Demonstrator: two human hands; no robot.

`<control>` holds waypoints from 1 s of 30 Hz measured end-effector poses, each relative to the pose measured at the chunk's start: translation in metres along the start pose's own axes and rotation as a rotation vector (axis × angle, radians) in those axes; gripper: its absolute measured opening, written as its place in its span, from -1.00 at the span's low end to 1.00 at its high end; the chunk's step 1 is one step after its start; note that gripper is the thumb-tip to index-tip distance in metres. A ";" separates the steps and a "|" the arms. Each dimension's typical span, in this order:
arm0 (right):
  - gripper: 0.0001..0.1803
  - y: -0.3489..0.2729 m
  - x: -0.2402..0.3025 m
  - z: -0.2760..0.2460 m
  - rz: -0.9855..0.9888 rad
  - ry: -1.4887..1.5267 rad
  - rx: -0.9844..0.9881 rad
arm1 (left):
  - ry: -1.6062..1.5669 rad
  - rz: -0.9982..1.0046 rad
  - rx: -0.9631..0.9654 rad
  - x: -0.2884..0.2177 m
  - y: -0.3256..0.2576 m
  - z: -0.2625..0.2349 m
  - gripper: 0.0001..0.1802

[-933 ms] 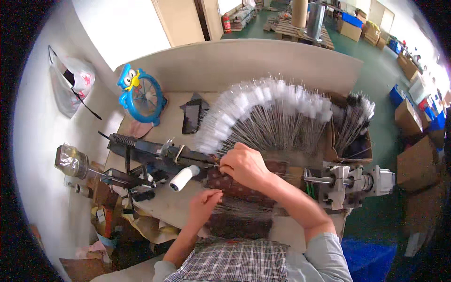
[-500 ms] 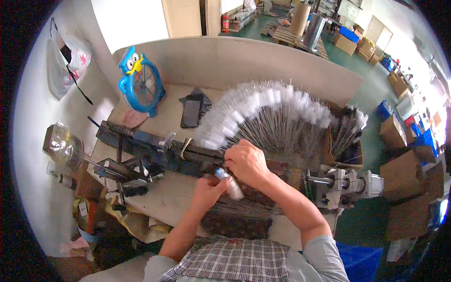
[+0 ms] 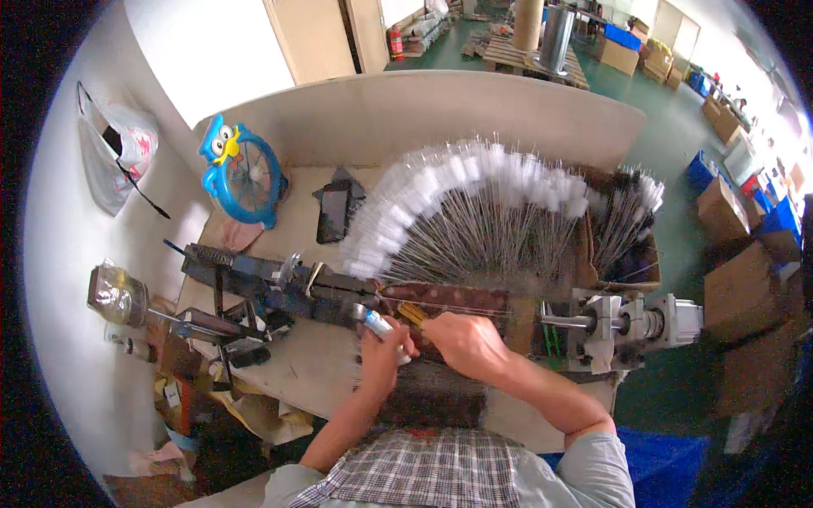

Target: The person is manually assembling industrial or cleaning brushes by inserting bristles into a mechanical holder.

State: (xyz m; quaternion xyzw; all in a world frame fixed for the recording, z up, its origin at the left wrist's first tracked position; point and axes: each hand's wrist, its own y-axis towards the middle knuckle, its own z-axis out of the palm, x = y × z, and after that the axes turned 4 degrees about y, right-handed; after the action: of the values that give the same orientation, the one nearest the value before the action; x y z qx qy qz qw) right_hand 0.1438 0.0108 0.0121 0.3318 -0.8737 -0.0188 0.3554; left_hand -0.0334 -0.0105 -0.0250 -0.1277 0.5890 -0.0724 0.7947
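Note:
My left hand (image 3: 385,351) is closed around a tool with a white-and-blue handle (image 3: 383,328). Its rounded grey metal head (image 3: 362,314) points up toward the end of a dark metal machine bar (image 3: 315,298). Close by on the right, my right hand (image 3: 466,343) is closed, with a yellow two-pronged tool (image 3: 412,314) sticking out at its fingertips; its exact kind is unclear. Thin wires (image 3: 461,303) run over a reddish-brown strip (image 3: 449,296) just beyond my hands. Past them, many white-tipped wire brushes (image 3: 474,212) lie fanned out.
A motor-driven spindle (image 3: 610,326) stands at the table's right, near a box of dark brushes (image 3: 627,229). Farther back on the table are a phone (image 3: 333,212) and a blue cartoon-topped fan (image 3: 243,173). A low partition (image 3: 440,106) bounds the far edge.
My right hand has drawn back to the right from the bar's end, and the yellow tool now shows at its fingers. The white-and-blue tool has tilted, its grey head now visible. The view has shifted slightly.

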 end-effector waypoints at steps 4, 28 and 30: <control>-0.72 0.026 -0.012 0.039 -0.008 -0.007 -0.172 | 0.522 0.163 -0.102 -0.007 0.004 -0.007 -0.81; -0.79 0.021 0.001 0.017 0.004 -0.019 0.130 | -0.536 -0.095 -0.532 -0.007 -0.014 -0.215 -0.78; -0.79 0.019 0.003 0.012 0.015 0.000 0.126 | -0.578 -0.094 -0.557 -0.010 -0.016 -0.208 -0.80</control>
State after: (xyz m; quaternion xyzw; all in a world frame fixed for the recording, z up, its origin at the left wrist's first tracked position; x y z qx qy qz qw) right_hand 0.1242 0.0209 0.0104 0.3470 -0.8755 0.0389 0.3340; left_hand -0.2348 -0.0471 -0.0680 -0.3801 0.3318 0.0926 0.8584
